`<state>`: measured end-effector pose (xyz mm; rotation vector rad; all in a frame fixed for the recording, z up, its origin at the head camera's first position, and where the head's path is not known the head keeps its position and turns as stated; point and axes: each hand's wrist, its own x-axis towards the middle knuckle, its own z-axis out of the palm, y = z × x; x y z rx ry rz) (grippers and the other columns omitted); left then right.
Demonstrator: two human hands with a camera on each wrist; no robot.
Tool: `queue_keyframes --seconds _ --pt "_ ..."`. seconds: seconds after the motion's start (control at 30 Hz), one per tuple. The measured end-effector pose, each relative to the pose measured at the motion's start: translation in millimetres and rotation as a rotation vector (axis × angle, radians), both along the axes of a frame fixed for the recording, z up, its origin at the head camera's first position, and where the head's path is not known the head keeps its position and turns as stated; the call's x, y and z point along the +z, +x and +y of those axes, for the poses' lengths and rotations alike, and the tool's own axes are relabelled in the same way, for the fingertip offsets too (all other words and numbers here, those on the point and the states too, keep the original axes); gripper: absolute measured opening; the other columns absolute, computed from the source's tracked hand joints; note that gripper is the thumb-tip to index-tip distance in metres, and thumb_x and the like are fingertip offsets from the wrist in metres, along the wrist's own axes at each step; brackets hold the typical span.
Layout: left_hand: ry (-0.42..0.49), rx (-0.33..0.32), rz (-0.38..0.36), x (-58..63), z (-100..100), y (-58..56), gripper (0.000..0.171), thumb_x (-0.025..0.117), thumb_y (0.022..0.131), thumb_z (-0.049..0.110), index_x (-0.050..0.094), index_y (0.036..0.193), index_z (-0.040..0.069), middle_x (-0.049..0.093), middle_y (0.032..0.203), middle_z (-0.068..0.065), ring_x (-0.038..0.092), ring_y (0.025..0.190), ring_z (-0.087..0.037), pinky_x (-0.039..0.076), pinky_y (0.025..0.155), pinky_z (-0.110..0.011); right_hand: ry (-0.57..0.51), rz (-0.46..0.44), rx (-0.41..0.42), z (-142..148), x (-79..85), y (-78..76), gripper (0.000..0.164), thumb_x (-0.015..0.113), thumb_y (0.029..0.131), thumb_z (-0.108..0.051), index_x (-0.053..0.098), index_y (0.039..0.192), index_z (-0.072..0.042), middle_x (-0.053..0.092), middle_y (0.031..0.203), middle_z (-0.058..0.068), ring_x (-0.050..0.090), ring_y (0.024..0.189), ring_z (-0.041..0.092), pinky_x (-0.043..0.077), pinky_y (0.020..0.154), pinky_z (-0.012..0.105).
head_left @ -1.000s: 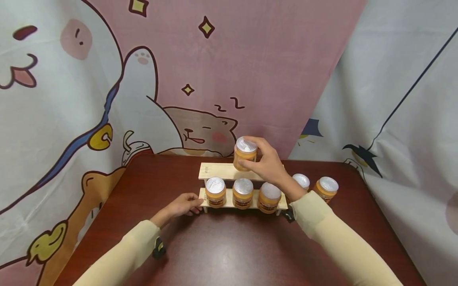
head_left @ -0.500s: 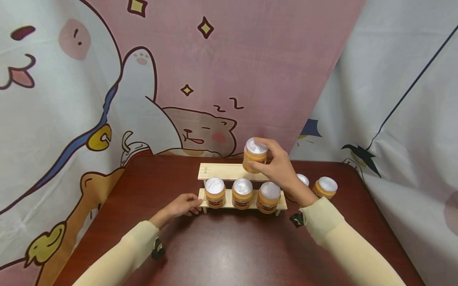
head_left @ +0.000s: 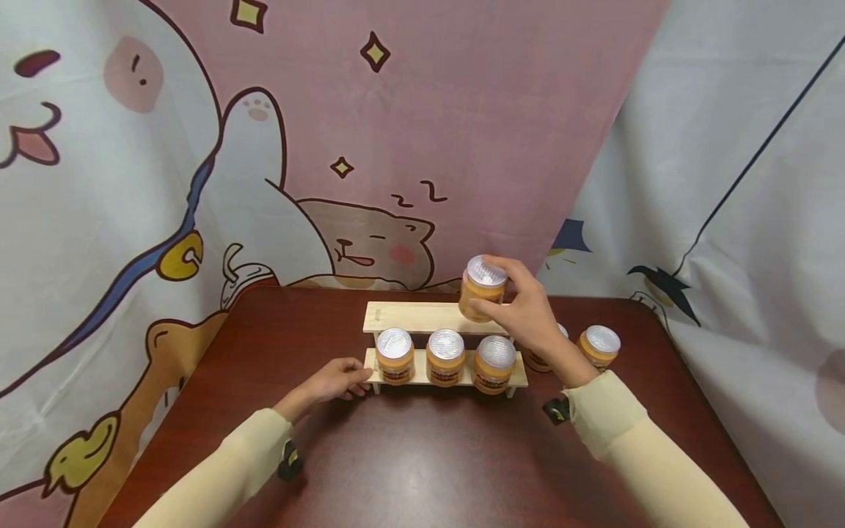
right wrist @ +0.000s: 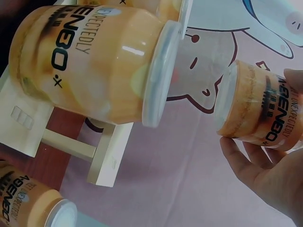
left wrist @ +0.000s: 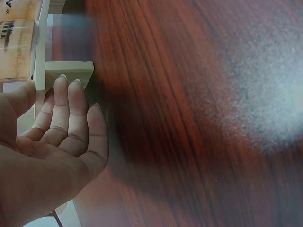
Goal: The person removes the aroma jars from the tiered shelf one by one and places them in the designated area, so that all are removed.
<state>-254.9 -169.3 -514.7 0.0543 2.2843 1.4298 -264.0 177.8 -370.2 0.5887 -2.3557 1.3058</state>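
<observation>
My right hand (head_left: 524, 304) grips an orange jar (head_left: 477, 299) with a clear ridged lid, thumb on the near side. The jar is at the right part of the two-step wooden rack's upper shelf (head_left: 409, 317); whether it touches the shelf I cannot tell. In the right wrist view the same jar (right wrist: 265, 106) shows black lettering. Three like jars stand in a row on the lower shelf: left jar (head_left: 395, 357), middle jar (head_left: 445, 358), right jar (head_left: 494, 364). My left hand (head_left: 335, 380) pinches the lower shelf's left end, thumb above and fingers below (left wrist: 61, 113).
Two more jars stand on the dark red table right of the rack: one (head_left: 538, 361) partly behind my right forearm, the other (head_left: 598, 347) farther right. A cartoon-printed cloth (head_left: 495, 132) hangs behind the table (head_left: 422, 462).
My right hand has moved the jar rightward along the upper shelf, from its middle to its right part. The left hand keeps its place at the shelf's end.
</observation>
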Motion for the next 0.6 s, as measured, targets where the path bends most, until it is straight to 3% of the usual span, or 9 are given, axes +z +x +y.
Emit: queue_keyframes --seconds 0.4,0.6 --pt "0.005 -0.008 0.001 2.5 1 0.2 0.025 0.058 0.102 0.024 0.061 0.102 -0.001 0.074 0.092 -0.013 0.069 0.080 -0.017 0.055 0.070 -0.036 -0.010 -0.053 -0.023 15 2.0 3.9 0.068 0.085 0.081 -0.016 0.053 0.141 -0.015 0.057 0.133 0.011 0.059 0.106 0.022 0.050 0.079 0.020" --pt "-0.001 -0.016 0.000 1.6 1 0.5 0.026 0.059 0.102 0.025 0.060 0.103 -0.002 0.074 0.093 -0.015 0.070 0.082 -0.019 0.055 0.070 -0.035 -0.017 -0.058 -0.028 19 3.1 7.5 0.068 0.085 0.081 -0.019 0.054 0.141 -0.014 0.057 0.133 0.009 0.055 0.109 0.018 0.050 0.083 0.031"
